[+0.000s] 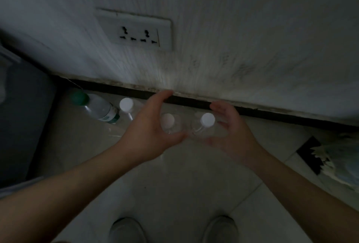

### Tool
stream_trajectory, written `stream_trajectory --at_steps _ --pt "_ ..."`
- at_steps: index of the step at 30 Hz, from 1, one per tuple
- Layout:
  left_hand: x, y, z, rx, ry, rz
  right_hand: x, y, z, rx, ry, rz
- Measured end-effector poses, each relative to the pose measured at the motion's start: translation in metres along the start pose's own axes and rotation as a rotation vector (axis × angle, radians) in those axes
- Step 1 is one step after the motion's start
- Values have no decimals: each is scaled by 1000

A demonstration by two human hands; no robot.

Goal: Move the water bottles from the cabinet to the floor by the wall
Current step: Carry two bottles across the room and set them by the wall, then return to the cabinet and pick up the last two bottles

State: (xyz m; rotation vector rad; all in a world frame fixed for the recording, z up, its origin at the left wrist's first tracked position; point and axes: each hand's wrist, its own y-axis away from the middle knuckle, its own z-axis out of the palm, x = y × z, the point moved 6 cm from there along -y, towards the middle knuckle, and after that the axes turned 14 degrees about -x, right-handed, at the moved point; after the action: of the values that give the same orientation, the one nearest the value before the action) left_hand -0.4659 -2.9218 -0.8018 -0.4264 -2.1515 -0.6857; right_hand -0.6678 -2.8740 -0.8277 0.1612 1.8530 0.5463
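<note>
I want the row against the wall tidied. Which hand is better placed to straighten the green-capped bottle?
Left. The left hand is nearer the tilted green-capped clear plastic bottle, with only one white-capped clear bottle between. The right hand sits at the row's far end.

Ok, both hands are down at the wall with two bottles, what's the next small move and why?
Probably spread both hands and lift them clear. The left hand and right hand are open, loosely cupped around two white-capped bottles that appear upright on the floor beside the baseboard, in line with the other two. Whether the fingers touch the bottles is unclear.
</note>
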Motion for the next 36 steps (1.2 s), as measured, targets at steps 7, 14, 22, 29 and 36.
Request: stream_trajectory --at_steps 7,14,22,29,36 --pt "57 35 -48 -55 -109 7 -75 36 -17 -23 11 21" --pt "132 80 -101 -53 -207 -22 -169 85 -37 7 33 68" --pt "234 111 -172 -85 -302 -66 -283 131 -69 13 58 108" --pt "323 138 -239 -87 -408 -133 -402 174 -93 -76 484 49" --pt "401 180 -292 -91 -574 -139 -508 225 -107 -73 829 -6"
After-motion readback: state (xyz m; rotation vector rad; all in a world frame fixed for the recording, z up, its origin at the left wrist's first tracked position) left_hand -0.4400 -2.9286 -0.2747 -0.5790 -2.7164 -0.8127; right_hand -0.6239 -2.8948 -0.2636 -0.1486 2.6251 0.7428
